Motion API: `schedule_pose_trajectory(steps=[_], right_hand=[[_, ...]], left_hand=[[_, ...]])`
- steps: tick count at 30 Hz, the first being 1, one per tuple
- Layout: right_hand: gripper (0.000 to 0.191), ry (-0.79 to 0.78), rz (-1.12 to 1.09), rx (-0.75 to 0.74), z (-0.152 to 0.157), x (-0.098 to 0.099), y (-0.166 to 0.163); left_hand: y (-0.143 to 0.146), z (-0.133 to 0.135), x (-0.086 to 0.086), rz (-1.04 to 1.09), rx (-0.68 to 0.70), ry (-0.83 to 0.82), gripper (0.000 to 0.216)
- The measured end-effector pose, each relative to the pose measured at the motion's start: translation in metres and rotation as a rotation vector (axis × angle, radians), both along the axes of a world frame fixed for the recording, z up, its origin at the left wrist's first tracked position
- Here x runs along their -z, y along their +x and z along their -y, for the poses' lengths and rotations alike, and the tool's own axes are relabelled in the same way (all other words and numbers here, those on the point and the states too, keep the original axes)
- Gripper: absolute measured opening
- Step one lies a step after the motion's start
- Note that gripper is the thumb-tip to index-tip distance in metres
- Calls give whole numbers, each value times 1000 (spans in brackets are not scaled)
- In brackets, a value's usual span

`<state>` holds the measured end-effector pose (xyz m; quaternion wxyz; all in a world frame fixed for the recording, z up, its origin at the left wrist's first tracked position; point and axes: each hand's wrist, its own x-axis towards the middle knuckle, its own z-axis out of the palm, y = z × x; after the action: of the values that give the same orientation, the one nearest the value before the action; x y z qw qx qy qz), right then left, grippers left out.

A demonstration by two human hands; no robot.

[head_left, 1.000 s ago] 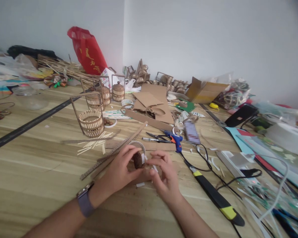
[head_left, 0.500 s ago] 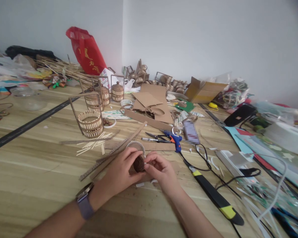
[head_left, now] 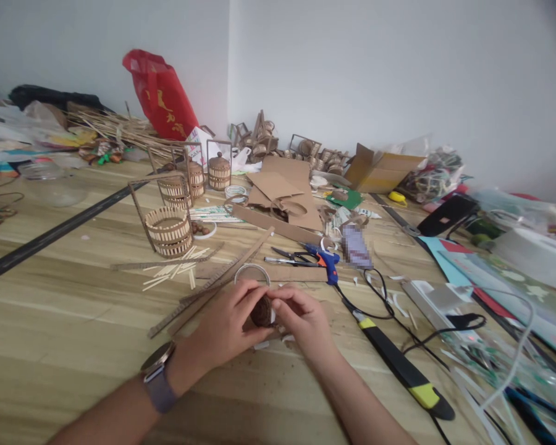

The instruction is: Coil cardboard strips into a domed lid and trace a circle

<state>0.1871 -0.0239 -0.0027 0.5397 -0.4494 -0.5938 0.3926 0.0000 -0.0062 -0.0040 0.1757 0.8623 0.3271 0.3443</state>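
Note:
Between my hands is a small round brown coiled piece, dark and ridged, with a pale edge on its right side. My left hand curls around its left side, fingers over the top and thumb below. My right hand pinches its right edge between thumb and fingertips. Just behind my fingers stands a pale ring, partly hidden by my left hand. Brown strips lie to the left of it. A small woven basket with a tall square handle stands further left, near scattered pale sticks.
A blue glue gun and scissors lie beyond my right hand. A black and yellow utility knife and cables lie to the right, near a power strip. Cardboard, finished lidded baskets and a red bag are behind.
The coiled piece has turned slightly and shifted a little right, showing more of its pale edge. My right fingers have moved up along its rim.

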Motion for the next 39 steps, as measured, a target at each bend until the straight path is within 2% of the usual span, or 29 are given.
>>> schedule_pose_trajectory(steps=[3, 9, 13, 23, 25, 29, 31, 33, 39], right_hand=[[35, -78, -32, 9, 0, 5, -2], [28, 23, 109, 2, -1, 4, 2], [27, 31, 144, -36, -2, 3, 4], [55, -102, -44, -211, -3, 6, 3], [55, -30, -59, -170, -3, 6, 3], [34, 203, 69, -51, -4, 4, 5], [27, 250, 151, -38, -4, 2, 6], [28, 243, 193, -33, -4, 1, 5], [47, 141, 208, -57, -7, 3, 7]], left_hand=[[0, 0, 0, -22, 5, 1, 48], [1, -1, 5, -19, -22, 21, 49], [1, -3, 7, -12, -24, 17, 50], [1, -3, 5, -14, -20, 51, 43], [1, -3, 5, -1, -29, 73, 46], [1, -4, 6, 33, -66, 136, 53], [1, -4, 6, 33, -77, 152, 55], [1, -4, 7, 31, -84, 159, 55], [3, -4, 7, 32, -94, 192, 50]])
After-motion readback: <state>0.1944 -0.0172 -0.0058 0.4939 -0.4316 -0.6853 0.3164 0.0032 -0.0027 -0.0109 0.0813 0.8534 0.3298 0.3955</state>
